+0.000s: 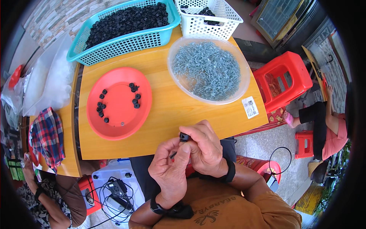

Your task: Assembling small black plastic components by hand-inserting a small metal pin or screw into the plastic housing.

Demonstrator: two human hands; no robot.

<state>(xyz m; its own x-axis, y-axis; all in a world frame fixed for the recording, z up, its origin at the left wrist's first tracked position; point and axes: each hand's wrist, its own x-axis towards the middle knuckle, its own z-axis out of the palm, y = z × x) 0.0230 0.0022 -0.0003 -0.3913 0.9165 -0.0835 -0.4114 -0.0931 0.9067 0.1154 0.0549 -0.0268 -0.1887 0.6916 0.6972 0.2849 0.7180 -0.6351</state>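
Note:
A small round black plastic part (184, 136) is pinched at the fingertips of both hands, above the table's near edge. My right hand (204, 147) is closed, its index finger and thumb against the part. My left hand (169, 164) is closed too, with its thumb and fingertips just under the part. A short dark tip (173, 155) pokes out between the left fingers; what it belongs to is hidden. In front of my hands, on the left, lies a shallow red dish (124, 131) with several black parts (136, 102) in two loose groups.
A teal basket (126, 46) heaped with black parts and a white basket (213, 28) with a few line the table's far side. A clear tub (246, 86) holds many silver screws (207, 68). Red stools (289, 76) stand right. Other people sit at both sides.

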